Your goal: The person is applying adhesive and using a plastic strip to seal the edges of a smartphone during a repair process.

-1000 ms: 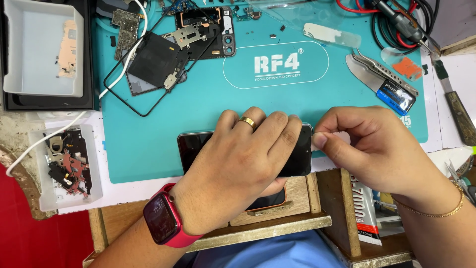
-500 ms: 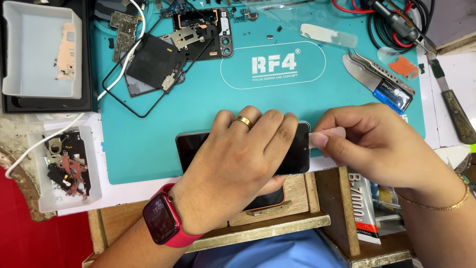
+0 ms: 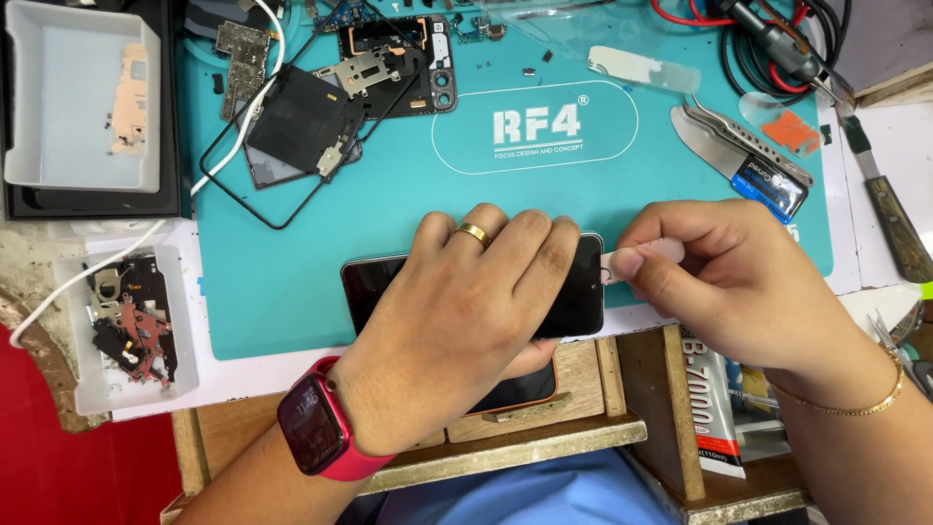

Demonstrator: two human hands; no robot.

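A black smartphone [image 3: 374,282] lies lengthwise on the teal work mat [image 3: 408,194], near its front edge. My left hand [image 3: 466,321], with a gold ring and a red wrist watch, lies flat across the phone and presses it down. My right hand [image 3: 729,282] is at the phone's right end, thumb and forefinger pinched on a small clear film tab [image 3: 627,258] that sticks out from the phone's edge. Most of the phone's screen is hidden under my left hand.
A dismantled phone frame and black parts [image 3: 321,107] lie at the mat's back left. A white tray [image 3: 83,97] and a small box of metal parts [image 3: 131,326] stand left. Tweezers [image 3: 743,146], a knife [image 3: 889,204] and cables are right. A glue tube [image 3: 714,403] lies in front.
The view has shifted slightly. My right hand's pinch has eased a little to the right at the phone's end; my left hand stays on the phone.
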